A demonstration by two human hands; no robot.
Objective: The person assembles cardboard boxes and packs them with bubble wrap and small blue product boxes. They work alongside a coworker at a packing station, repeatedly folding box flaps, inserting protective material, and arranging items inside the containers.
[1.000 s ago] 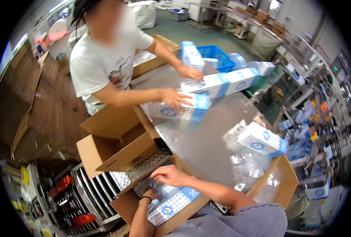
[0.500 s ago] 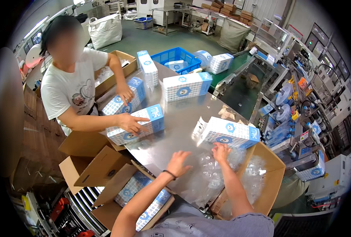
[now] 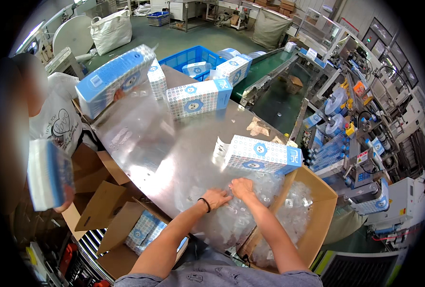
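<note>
My left hand point(image 3: 216, 198), a dark band on its wrist, reaches low over the metal table point(image 3: 140, 138) with its fingers bent together. Close beside it, my right hand point(image 3: 241, 187) has its fingers curled downward. Both are at a heap of clear plastic pieces point(image 3: 231, 217); what lies in the fingers, if anything, is too small to make out. Just beyond them, a blue-and-white printed pack point(image 3: 262, 154) lies on its side, a loose clear flap of wrap at its left end.
A cardboard box point(image 3: 321, 205) of clear plastic pieces stands at the right. Open cartons point(image 3: 119, 229) are at the lower left. Another person point(image 3: 54, 112) holds two packs on the left. More packs point(image 3: 198, 99) and a blue crate point(image 3: 174, 59) stand at the far side; machinery point(image 3: 356, 124) is on the right.
My hands have come down and together onto the plastic pieces. The other person has lifted two packs off the table, one swinging toward the left cartons. My view has shifted.
</note>
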